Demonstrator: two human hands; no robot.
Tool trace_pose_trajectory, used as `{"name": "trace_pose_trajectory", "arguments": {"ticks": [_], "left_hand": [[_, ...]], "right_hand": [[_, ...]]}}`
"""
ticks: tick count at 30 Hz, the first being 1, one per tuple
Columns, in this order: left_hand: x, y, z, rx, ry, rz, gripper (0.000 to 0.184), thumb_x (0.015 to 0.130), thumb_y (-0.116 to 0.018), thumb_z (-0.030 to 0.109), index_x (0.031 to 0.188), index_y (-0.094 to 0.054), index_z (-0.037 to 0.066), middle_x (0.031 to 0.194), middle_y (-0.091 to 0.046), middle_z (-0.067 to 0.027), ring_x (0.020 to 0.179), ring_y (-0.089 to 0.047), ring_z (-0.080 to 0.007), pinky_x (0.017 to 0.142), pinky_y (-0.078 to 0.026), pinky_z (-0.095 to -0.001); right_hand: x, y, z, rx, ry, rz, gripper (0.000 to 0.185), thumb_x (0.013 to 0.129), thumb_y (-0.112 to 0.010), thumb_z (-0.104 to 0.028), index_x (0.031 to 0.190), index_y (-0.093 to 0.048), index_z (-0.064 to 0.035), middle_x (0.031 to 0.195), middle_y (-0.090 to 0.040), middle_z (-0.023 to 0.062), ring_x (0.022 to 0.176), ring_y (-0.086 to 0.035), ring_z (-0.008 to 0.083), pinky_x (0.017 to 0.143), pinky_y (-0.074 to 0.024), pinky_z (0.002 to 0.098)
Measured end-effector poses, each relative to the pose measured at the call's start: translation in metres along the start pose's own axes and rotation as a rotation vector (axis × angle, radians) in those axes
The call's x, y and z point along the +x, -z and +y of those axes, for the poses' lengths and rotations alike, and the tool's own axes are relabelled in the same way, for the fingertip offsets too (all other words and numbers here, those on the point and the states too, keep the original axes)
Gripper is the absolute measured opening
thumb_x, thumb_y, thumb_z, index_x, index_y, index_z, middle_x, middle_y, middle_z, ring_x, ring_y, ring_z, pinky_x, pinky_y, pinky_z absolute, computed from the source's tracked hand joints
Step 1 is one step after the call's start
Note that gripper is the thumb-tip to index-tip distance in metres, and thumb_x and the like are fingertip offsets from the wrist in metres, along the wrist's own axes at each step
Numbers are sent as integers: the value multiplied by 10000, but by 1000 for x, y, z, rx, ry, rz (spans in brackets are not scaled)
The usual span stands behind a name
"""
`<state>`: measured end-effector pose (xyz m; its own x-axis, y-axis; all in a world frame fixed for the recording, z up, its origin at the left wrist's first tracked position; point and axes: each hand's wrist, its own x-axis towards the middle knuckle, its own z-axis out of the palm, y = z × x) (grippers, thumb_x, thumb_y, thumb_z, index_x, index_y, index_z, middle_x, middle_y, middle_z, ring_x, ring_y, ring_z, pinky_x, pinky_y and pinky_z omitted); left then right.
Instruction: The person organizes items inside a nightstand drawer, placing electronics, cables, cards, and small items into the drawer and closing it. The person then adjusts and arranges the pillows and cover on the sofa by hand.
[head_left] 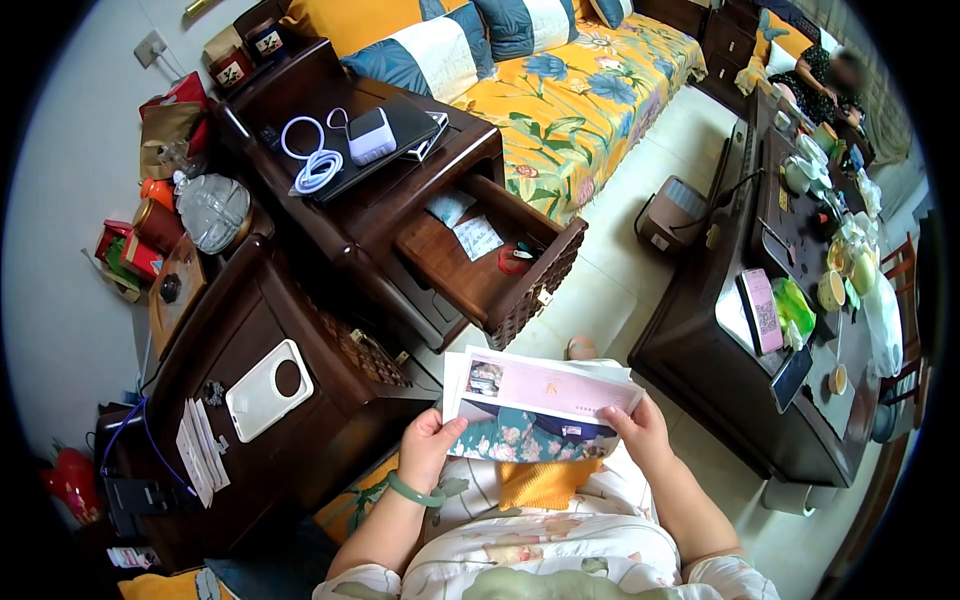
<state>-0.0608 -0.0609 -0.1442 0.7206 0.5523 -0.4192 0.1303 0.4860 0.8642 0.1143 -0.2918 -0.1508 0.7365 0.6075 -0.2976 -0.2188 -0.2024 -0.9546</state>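
Several flat printed sheets or cards (pixel 570 390) are held level in front of my body, a pink one with a small photo on top and a dark floral picture below it. My left hand (pixel 425 445) pinches their left edge, a green bangle on its wrist. At the right edge, my right hand (pixel 640 430) grips the same stack. Just beyond the sheets, an open wooden drawer (pixel 450 265) holds a white paper (pixel 478 237), a bluish packet (pixel 450 207) and a small red item (pixel 515 262).
Cabinet top with a white coiled cable (pixel 318 170), black laptop-like slab and lilac device (pixel 371 136). Left cabinet bears a white phone case (pixel 269 390) and paper stack (pixel 200 450). Cluttered dark table (pixel 700 370) at right; bin-like box (pixel 680 215) on floor; a person (pixel 815 85) sits far back.
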Motion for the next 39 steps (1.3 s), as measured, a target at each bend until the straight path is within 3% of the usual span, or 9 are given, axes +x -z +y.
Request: {"name": "trace_pose_trajectory", "arguments": {"ticks": [4,7,10,16,18,20,29,37,39], "left_hand": [[3,5,-13,-27,37,-154,71,854,-540,53,906,-559,8,896,-620,-50,805,-568,-96,751,-456,-237],[6,2,-17,-9,75,-273,287,827,-494,-51,1108,-511,6,1073,-589,-81,975,-556,-147,886,-415,-285],[9,-19,15,173,-225,-119,416,813,-492,-58,1214,-402,12,1174,-509,-111,1067,-497,-164,915,-394,-296],[95,-65,86,397,-433,-145,219,830,-523,14,1048,-548,17,1031,-578,-72,970,-540,-145,842,-420,-253],[141,-84,100,726,-692,-163,213,826,-514,76,1029,-568,39,1038,-580,-115,956,-562,-250,827,-438,-312],[185,-99,102,942,-514,-173,235,819,-526,84,1046,-574,51,1058,-571,-131,990,-542,-263,855,-425,-310],[279,-115,75,1770,-540,-479,214,752,-608,169,948,-626,83,1000,-593,-117,978,-537,-275,843,-430,-372],[281,-92,86,1726,-455,-337,199,820,-511,216,880,-631,69,837,-617,-130,838,-575,-303,731,-454,-398],[275,-91,96,1486,-378,-282,200,834,-493,206,891,-623,65,840,-614,-134,835,-570,-310,731,-454,-390]], "right_hand": [[-10,0,-19,265,-27,26,448,805,-566,-12,1225,-409,-5,1095,-540,72,1049,-483,138,904,-389,289],[-6,6,-10,486,-51,23,429,791,-513,55,1207,-431,-9,1113,-544,80,1067,-487,169,945,-350,321],[4,15,16,531,-98,93,318,787,-468,69,1090,-511,-18,1038,-584,85,972,-545,185,902,-395,329],[22,10,48,540,-193,195,216,746,-469,48,925,-571,-14,878,-619,71,803,-580,153,760,-454,279],[27,10,65,405,-138,179,193,752,-497,43,919,-574,-17,858,-617,40,764,-560,116,729,-438,246],[29,10,67,342,-134,188,186,765,-500,37,931,-565,-16,855,-613,30,764,-550,102,728,-431,233],[31,17,69,352,-96,235,172,742,-490,51,886,-541,-27,870,-608,40,795,-546,100,766,-421,237],[30,10,56,316,-98,276,201,789,-489,44,982,-527,3,935,-605,57,843,-555,107,780,-430,240],[31,11,58,319,-101,265,219,778,-485,47,989,-527,4,937,-605,56,849,-556,112,794,-426,244]]}}
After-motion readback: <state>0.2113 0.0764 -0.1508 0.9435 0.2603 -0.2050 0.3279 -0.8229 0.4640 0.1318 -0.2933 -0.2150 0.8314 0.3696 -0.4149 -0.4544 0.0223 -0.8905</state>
